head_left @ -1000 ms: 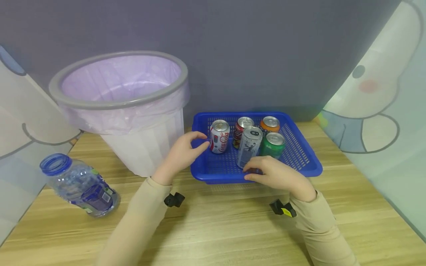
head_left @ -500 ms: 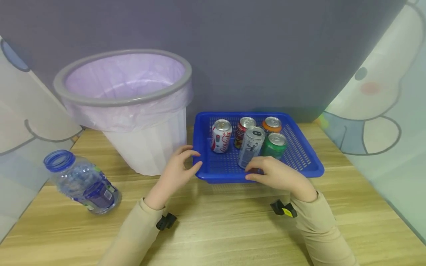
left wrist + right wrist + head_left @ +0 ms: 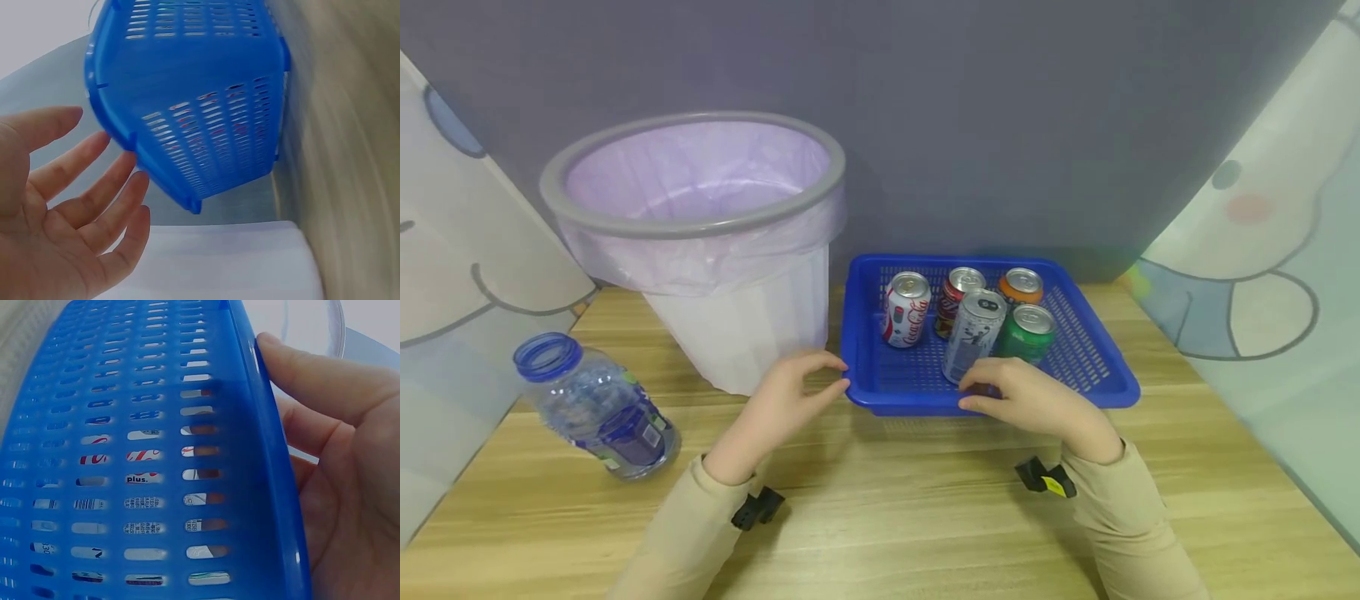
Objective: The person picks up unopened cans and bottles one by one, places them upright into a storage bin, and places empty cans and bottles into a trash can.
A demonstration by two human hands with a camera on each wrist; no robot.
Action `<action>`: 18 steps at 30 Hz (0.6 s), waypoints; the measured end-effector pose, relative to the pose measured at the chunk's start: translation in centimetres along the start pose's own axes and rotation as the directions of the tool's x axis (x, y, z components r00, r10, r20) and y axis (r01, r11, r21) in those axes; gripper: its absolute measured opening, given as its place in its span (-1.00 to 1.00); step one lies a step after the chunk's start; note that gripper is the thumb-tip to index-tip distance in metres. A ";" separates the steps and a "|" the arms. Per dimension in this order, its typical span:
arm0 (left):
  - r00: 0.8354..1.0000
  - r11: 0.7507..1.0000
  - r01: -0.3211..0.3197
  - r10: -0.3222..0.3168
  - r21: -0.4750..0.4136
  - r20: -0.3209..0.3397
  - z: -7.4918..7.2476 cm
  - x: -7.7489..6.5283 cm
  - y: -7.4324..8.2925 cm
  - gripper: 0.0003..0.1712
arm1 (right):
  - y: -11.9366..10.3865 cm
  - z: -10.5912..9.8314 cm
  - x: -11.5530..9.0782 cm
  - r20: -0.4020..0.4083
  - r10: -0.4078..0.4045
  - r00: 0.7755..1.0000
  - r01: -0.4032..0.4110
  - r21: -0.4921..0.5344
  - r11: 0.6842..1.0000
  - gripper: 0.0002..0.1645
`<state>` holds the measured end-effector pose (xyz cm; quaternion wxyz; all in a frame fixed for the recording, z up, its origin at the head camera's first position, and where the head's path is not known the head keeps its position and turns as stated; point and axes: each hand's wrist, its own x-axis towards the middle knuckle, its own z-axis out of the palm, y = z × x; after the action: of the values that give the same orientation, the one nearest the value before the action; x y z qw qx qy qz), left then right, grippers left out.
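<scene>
A blue plastic basket (image 3: 917,402) holds several cans: a white Coca-Cola can (image 3: 907,310), a dark red can (image 3: 957,292), an orange can (image 3: 1021,285), a green can (image 3: 1028,333) and a tall silver can (image 3: 973,335). At the basket's front left corner is my left hand (image 3: 784,402), its fingertips at the rim and thumb apart from it in the left wrist view. My right hand (image 3: 1033,396) grips the front rim, fingers over the inside and thumb on the outer edge (image 3: 340,394). Those fingers are partly hidden behind the basket wall.
A tall white bin (image 3: 760,321) with a purple liner stands left of the basket, close behind my left hand. Farther left leans a clear plastic bottle (image 3: 602,408) with a blue neck, uncapped. A grey panel (image 3: 1000,125) rises behind the wooden table (image 3: 880,517).
My left hand has drawn back from beside the Coca-Cola can, down and left to the basket's corner. The right hand stays at the front rim. The head view has shifted slightly.
</scene>
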<state>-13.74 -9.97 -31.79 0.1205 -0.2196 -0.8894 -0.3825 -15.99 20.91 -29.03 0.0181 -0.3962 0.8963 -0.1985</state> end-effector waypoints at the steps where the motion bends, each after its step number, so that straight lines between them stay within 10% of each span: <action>1: 1.000 1.000 -0.004 0.004 0.005 0.003 -0.1 0.0 0.1 -0.81 | 0.0 0.0 0.0 0.001 0.003 1.000 -0.003 0.001 1.000 -0.87; 18: 0.998 0.997 -0.025 0.020 0.072 0.061 -1.4 -0.4 0.9 -0.77 | 0.2 0.0 -0.2 -0.008 -0.016 1.000 0.016 -0.008 1.000 -0.87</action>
<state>-12.87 -10.57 -30.48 0.1057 -0.2366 -0.9034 -0.3415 -15.99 21.11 -29.14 0.0116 -0.4026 0.8939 -0.1968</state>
